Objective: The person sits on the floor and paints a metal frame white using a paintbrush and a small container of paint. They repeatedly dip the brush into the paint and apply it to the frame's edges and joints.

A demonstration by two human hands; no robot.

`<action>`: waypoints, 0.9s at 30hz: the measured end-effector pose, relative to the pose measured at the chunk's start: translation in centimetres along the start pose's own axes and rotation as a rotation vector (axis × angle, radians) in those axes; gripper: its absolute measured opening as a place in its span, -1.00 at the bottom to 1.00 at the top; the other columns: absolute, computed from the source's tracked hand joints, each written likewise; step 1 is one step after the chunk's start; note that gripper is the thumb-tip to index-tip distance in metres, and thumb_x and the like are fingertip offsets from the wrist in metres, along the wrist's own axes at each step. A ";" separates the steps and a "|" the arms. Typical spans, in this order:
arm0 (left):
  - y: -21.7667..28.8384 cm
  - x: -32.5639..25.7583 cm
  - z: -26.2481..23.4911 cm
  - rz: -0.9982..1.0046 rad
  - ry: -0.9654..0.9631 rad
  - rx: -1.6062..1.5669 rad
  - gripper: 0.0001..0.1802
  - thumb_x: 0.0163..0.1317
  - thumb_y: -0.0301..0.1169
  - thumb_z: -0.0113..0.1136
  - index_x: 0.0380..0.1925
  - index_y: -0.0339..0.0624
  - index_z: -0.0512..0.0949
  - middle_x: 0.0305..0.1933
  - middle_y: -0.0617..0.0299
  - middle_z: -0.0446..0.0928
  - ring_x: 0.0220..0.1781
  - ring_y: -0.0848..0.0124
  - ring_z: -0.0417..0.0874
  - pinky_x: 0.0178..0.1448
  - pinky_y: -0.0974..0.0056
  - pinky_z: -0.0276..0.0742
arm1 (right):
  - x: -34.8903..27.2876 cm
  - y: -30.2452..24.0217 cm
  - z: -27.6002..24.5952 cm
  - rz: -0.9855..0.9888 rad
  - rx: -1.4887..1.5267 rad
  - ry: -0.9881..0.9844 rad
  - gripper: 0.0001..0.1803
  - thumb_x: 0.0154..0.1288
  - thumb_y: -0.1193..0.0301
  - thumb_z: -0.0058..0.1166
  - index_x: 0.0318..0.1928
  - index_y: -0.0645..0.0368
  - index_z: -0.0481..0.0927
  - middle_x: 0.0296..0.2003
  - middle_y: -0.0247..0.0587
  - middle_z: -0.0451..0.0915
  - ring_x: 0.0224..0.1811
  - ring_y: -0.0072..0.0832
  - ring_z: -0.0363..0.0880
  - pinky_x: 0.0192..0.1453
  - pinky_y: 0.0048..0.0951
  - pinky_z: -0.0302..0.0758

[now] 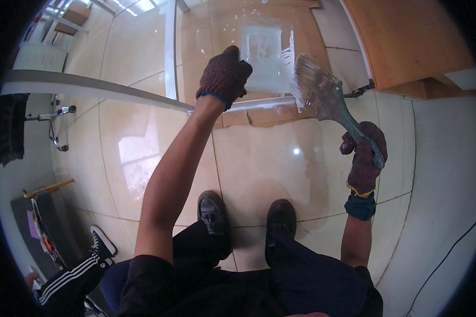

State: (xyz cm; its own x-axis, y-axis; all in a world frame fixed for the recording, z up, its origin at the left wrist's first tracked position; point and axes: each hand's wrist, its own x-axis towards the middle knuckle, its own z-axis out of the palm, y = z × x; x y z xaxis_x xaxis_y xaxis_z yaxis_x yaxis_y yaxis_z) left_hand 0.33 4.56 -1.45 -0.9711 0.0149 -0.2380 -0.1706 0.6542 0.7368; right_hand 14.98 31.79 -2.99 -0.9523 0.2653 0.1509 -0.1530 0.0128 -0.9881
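My left hand [225, 74], in a brown knit glove, reaches forward and grips the edge of a white paint tray [264, 55] resting on cardboard on the floor. My right hand [364, 158], also gloved, is closed around the handle of a wide paintbrush [317, 90]. The brush is held up at the right, its pale bristles pointing up and left, close to the tray's right edge. White paint streaks mark the tray's rim. My two dark shoes [212, 211] stand on the tiles below.
A white metal frame [170, 50] rises at the left of the tray, with a grey rail [90, 87] crossing it. A wooden panel [407, 37] stands at top right. Another person's striped leg and sneaker [98, 245] is at lower left. A thin cable [449, 253] lies at right.
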 end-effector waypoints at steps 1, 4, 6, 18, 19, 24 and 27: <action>-0.1 0.0 -0.1 -0.011 -0.001 0.005 -0.76 0.13 -0.37 0.03 -0.36 -0.39 0.42 -0.57 -0.05 0.53 -0.62 0.23 0.64 -0.48 0.21 0.57 | 0.0 0.1 0.0 -0.004 -0.002 0.005 -0.67 0.25 0.27 0.09 -0.09 0.25 0.49 -0.44 -0.12 0.57 -0.49 -0.48 0.54 -0.49 -0.49 0.48; -0.8 0.5 -0.2 0.002 0.003 0.039 -0.75 0.12 -0.37 0.04 -0.34 -0.39 0.44 -0.51 -0.10 0.57 -0.60 0.23 0.65 -0.42 0.21 0.57 | 0.0 0.4 -0.4 -0.011 -0.018 0.021 -0.62 0.25 0.17 0.10 -0.11 0.24 0.49 -0.45 -0.12 0.57 -0.50 -0.48 0.53 -0.51 -0.49 0.47; -1.7 1.0 -0.1 0.070 0.015 0.087 -0.75 0.13 -0.38 0.06 -0.33 -0.40 0.44 -0.49 -0.11 0.57 -0.59 0.22 0.66 -0.42 0.21 0.58 | 0.1 0.7 -1.1 -0.006 -0.042 0.031 -0.57 0.24 0.09 0.09 -0.13 0.23 0.49 -0.45 -0.12 0.56 -0.51 -0.48 0.52 -0.53 -0.48 0.46; -4.1 1.6 -0.5 -0.042 0.013 -0.124 -0.72 0.10 -0.37 0.08 -0.35 -0.45 0.43 -0.52 -0.07 0.55 -0.60 0.23 0.66 -0.52 0.26 0.58 | -3.8 6.1 -5.0 0.035 -0.102 0.054 -0.67 0.29 0.25 0.05 -0.12 0.28 0.48 -0.36 -0.09 0.59 -0.40 -0.38 0.58 -0.31 -0.37 0.55; -4.5 1.6 -0.5 -0.008 -0.003 -0.056 -0.73 0.11 -0.37 0.07 -0.37 -0.44 0.42 -0.53 -0.06 0.55 -0.60 0.23 0.65 -0.52 0.26 0.58 | -4.1 6.1 -5.6 0.068 -0.024 -0.047 -0.77 0.19 0.44 0.13 -0.15 0.25 0.54 -0.27 -0.09 0.61 -0.25 -0.34 0.61 -0.18 -0.34 0.57; -5.7 1.2 -0.3 -0.029 -0.004 -0.013 -0.76 0.11 -0.39 0.06 -0.39 -0.41 0.42 -0.55 -0.01 0.52 -0.60 0.26 0.64 -0.51 0.24 0.57 | -4.2 6.6 -6.9 -0.132 -0.449 -0.421 -0.55 -0.13 0.70 0.17 -0.13 0.07 0.61 -0.18 -0.17 0.61 -0.11 -0.28 0.58 -0.11 -0.36 0.58; -6.0 1.0 -0.3 -0.100 0.000 -0.052 -0.77 0.10 -0.39 0.06 -0.38 -0.41 0.43 -0.54 0.01 0.52 -0.61 0.29 0.62 -0.52 0.25 0.55 | -3.7 5.9 -6.6 -0.046 -0.513 -0.518 -0.54 -0.14 0.70 0.16 -0.14 0.04 0.61 -0.19 -0.17 0.58 -0.14 -0.28 0.58 -0.17 -0.34 0.59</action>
State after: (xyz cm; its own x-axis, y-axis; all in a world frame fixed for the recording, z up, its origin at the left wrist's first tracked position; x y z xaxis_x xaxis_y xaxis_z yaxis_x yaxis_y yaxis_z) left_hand 0.32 0.43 -5.89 -0.9487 -0.0487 -0.3124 -0.2755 0.6121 0.7412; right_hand 19.36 37.25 -9.56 -0.9701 -0.2348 0.0614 -0.1740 0.4965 -0.8504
